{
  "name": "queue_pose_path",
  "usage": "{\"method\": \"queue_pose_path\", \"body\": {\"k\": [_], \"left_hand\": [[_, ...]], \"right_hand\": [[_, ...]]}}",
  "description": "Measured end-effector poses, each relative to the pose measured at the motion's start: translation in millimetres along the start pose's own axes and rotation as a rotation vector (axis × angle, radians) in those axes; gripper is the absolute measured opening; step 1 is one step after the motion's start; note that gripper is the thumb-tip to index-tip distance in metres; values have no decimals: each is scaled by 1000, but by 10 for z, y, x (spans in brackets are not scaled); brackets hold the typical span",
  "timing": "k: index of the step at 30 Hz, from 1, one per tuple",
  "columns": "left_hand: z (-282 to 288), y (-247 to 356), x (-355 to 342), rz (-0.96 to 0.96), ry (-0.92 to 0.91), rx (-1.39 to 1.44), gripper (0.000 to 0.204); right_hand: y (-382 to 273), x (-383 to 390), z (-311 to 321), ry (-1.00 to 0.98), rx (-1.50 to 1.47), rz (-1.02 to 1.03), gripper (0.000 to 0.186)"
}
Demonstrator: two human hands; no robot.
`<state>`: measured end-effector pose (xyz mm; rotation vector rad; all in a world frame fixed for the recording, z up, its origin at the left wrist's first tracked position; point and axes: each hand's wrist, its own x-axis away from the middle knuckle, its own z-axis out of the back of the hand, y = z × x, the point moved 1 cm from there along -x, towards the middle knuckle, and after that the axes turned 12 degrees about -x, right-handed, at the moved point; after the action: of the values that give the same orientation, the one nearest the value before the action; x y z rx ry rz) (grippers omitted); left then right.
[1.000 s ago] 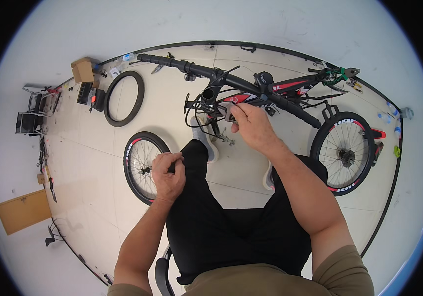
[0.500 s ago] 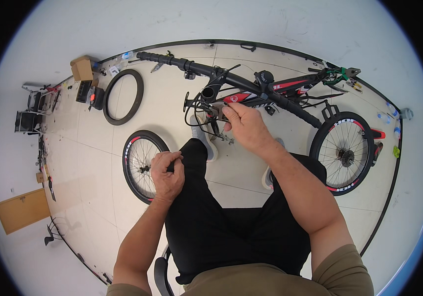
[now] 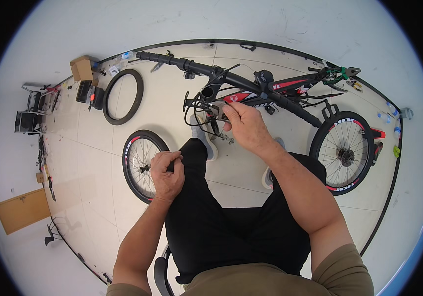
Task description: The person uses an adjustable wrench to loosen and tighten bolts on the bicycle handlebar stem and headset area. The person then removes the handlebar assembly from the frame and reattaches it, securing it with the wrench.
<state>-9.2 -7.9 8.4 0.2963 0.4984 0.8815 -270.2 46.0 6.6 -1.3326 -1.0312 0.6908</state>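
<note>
Ahead of me lies a bicycle frame (image 3: 238, 97), black with red and white, its black handlebar (image 3: 241, 80) stretched diagonally across it. My right hand (image 3: 248, 127) is closed, thumb and fingers pinching a grey metal part (image 3: 218, 109) beside the front end of the frame. Black cables (image 3: 190, 114) loop around that spot, and the part's far end is hard to make out among them. On my left knee rests my left hand (image 3: 167, 172), fingers curled together with the tips pressed near the thumb. Whatever it may hold is too small to name.
One wheel (image 3: 127, 170) lies left of my left knee, another with a cassette (image 3: 345, 158) to the right. A loose tire (image 3: 108, 109), an open cardboard box (image 3: 81, 69) and black bins are at far left. Green-handled pliers (image 3: 344, 74) and plastic bottles (image 3: 384, 117) lie along the right wall.
</note>
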Motion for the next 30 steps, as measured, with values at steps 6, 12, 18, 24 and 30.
{"method": "queue_pose_path", "body": {"k": [6,12,18,24,30], "left_hand": [[-12,-2,-4,8,17,11,16],[-11,27,-15,13,16,8,15],[16,39,5,-11,-18,-18,18],[39,-23,13,-9,-17,-21,17],[8,-48,-52,-54,12,-18,12]], "right_hand": [[-49,-12,13,-23,-26,-39,36],[-36,-57,36,-57,-144,-188,35],[-75,-101,140,-191,-536,-563,32],[-65,-81,84,-183,-615,-622,32],[-38,-60,145,-92,-349,-466,36]]}}
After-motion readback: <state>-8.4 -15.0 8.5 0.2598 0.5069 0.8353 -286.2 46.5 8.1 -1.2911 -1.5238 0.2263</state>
